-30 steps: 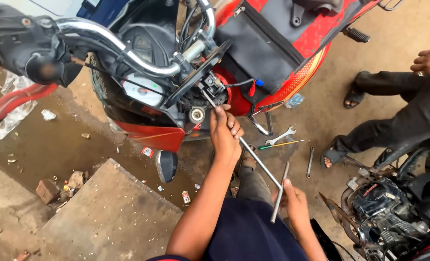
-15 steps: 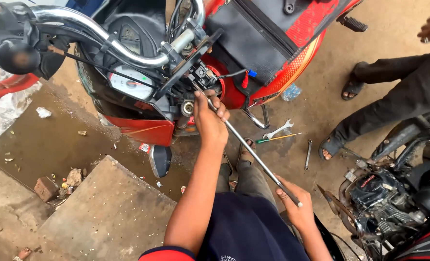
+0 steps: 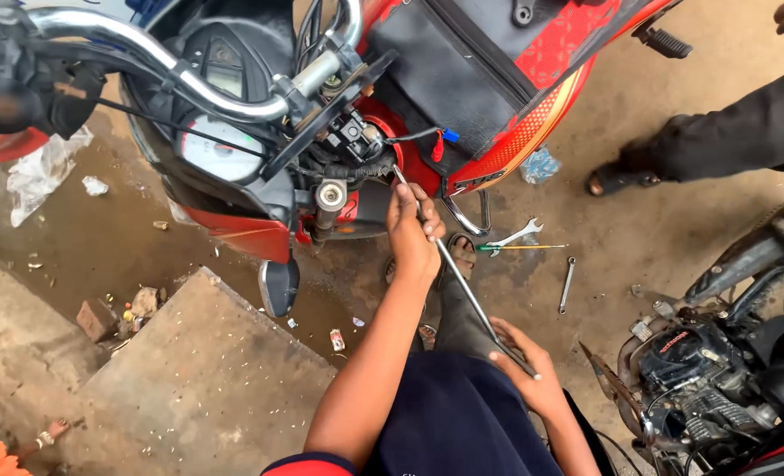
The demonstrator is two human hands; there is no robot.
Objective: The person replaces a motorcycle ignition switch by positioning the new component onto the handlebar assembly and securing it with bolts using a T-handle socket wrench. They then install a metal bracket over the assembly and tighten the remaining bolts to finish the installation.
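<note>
seen from above, the right hand (image 3: 533, 375) sits nearest, closed around the lower end of a long metal rod (image 3: 462, 286); the rod slants up and left to the left hand (image 3: 412, 231), whose fingers pinch it near its upper end, just below the red motorcycle's (image 3: 533, 97) wiring under the handlebar (image 3: 171, 66); on the dirt ground beyond lie a spanner (image 3: 514, 236), a screwdriver (image 3: 520, 248) and a small wrench (image 3: 567, 284); another person's sandalled foot (image 3: 617, 179) stands further right; a second engine (image 3: 701, 370) sits at the right edge.
</note>
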